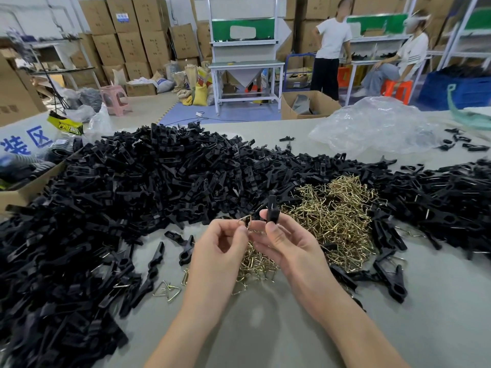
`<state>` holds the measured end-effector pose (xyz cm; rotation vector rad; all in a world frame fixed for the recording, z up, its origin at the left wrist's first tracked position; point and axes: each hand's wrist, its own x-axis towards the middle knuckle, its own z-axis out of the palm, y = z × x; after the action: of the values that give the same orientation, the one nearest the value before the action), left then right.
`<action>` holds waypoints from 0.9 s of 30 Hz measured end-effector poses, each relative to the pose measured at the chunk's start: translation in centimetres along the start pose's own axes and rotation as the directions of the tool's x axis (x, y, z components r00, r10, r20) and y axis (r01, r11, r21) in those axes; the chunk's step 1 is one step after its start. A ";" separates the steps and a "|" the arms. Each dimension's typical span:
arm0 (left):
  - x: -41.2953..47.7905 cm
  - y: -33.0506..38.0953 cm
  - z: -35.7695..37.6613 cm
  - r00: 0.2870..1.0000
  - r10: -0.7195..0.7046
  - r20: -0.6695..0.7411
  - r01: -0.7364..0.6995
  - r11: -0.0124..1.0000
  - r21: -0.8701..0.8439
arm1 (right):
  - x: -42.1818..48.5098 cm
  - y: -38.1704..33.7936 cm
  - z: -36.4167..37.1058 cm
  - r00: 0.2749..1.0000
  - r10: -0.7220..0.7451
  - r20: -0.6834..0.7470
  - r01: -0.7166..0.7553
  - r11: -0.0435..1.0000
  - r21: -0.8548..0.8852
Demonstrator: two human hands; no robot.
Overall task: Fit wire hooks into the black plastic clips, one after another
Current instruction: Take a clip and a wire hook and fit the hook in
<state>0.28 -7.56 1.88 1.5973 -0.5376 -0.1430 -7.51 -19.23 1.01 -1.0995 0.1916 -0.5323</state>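
Pinching wire hook [245, 220]: left hand [222, 244] | right hand [289, 243] grips black clip [272, 209] upright (long axis vertical)

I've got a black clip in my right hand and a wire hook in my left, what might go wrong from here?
The thin brass-coloured wire hook pinched in the left hand may slip and vanish into the tangled pile of loose brass hooks beneath. The small black plastic clip is gripped by the right hand only at the fingertips, so pushing the hook in may twist it loose.
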 end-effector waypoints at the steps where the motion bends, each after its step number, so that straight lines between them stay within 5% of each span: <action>1: -0.1 0.0 0.0 1.000 0.009 0.001 -0.009 1.000 0.017 | 0.0 0.0 0.0 1.000 0.000 -0.002 0.000 1.000 0.007; 6: -0.4 -0.2 0.0 0.997 0.073 0.032 -0.078 0.985 0.154 | -0.2 0.0 0.1 0.998 -0.060 -0.013 0.058 0.990 -0.128; 17: 0.6 0.5 -1.0 0.981 -0.195 -0.001 0.186 0.932 -0.310 | -0.4 0.9 -0.4 0.974 -0.225 -0.018 0.168 0.777 -0.606; 27: 0.3 0.4 -0.6 0.972 -0.233 0.038 0.236 0.956 -0.174 | -0.8 1.0 -0.3 0.952 -0.307 -0.023 0.186 0.631 -0.753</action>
<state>0.72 -7.13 2.38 1.4816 -0.3366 -0.3735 -7.99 -18.78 -0.07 -1.9230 0.4203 -0.8230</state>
